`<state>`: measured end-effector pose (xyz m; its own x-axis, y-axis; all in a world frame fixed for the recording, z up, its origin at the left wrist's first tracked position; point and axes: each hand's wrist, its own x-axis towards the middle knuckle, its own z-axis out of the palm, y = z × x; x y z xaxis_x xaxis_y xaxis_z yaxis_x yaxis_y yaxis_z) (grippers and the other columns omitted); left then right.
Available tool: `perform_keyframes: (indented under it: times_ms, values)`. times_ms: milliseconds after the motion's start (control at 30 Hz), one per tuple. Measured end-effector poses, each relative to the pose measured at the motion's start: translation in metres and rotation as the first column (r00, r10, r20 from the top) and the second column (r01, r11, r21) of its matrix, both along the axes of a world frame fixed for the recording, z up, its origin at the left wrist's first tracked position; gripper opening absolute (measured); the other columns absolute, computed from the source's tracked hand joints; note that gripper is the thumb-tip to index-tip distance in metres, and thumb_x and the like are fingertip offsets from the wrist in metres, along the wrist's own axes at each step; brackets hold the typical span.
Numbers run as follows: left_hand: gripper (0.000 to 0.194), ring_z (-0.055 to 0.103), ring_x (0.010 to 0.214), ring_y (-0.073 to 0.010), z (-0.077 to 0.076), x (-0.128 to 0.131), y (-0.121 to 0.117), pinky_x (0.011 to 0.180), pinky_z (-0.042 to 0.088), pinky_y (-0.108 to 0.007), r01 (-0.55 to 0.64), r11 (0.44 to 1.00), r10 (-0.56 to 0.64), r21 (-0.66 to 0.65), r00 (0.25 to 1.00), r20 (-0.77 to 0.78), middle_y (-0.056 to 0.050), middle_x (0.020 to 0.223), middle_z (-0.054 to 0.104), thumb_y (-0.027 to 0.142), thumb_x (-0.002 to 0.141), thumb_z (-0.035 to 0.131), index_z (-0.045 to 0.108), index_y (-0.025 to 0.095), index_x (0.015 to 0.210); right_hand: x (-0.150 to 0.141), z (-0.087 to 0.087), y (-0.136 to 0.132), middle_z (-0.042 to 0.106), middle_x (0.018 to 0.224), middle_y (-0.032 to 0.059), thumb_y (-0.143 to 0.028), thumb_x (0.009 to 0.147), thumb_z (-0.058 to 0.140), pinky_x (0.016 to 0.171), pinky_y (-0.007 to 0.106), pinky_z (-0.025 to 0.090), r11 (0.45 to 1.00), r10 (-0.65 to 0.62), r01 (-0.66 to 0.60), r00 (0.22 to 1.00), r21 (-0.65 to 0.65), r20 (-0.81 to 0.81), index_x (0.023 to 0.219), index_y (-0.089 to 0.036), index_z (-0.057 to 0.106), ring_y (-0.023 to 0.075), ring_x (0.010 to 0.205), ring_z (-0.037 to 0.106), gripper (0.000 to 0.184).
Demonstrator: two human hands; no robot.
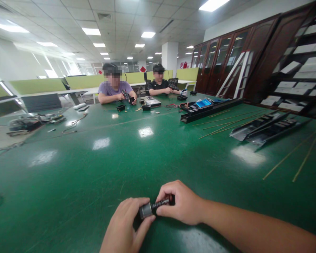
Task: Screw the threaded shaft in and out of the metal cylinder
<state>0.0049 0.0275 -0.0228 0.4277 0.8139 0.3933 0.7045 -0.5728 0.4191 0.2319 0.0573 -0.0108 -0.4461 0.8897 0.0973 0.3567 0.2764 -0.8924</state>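
With the small cylindrical part [146,210] as our clock's centre, it lies between our hands, low in view over the green table [116,158]. Our left hand [125,221], at eight o'clock, grasps its silver barrel between thumb and fingers; our right hand [183,204], at three, pinches its slim, ringed end. A long black channel [213,109] rests at one o'clock, metal channels [265,129] at two.

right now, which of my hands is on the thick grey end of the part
Your left hand: its thumb and fingers hold the part at the thick grey end. The right hand is at the thin, ridged end.
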Motion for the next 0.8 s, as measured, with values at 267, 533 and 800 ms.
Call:
perform_keyframes:
  times_ms: [267,533,800]
  values:
    - [0.028,0.069,0.095,-0.0216,-0.0005,-0.0004,0.0012,0.083,0.058,-0.031,-0.008,1.000,0.008,-0.003,1.000,0.000,-0.003,0.105,0.071,0.029,0.088,0.067,0.059,0.028,0.114,-0.0006,-0.0006,-0.0002,0.059,0.062,-0.0016,-0.028,0.072,0.075,0.052,0.020,0.034,1.000,-0.003,0.003,1.000,0.002,-0.001,0.077,-0.015,0.073,0.0109,0.057,0.049,0.015]
    - [0.031,0.068,0.099,-0.0219,-0.0024,-0.0021,0.0010,0.088,0.058,-0.035,-0.018,1.000,0.018,-0.012,1.000,-0.006,-0.001,0.108,0.071,0.031,0.087,0.069,0.059,0.030,0.116,-0.0011,-0.0012,0.0001,0.058,0.061,-0.0019,-0.029,0.072,0.075,0.052,0.020,0.034,1.000,-0.018,0.018,1.000,-0.004,0.000,0.076,-0.014,0.072,0.0106,0.057,0.048,0.015]
    - [0.028,0.069,0.097,-0.0223,0.0009,-0.0020,-0.0009,0.086,0.059,-0.033,-0.030,0.999,0.030,-0.012,0.999,0.013,-0.003,0.106,0.071,0.030,0.087,0.069,0.061,0.028,0.114,-0.0006,-0.0031,0.0004,0.057,0.061,-0.0022,-0.028,0.073,0.074,0.052,0.020,0.035,0.999,-0.009,0.008,1.000,-0.045,-0.007,0.077,-0.014,0.072,0.0106,0.056,0.048,0.015]
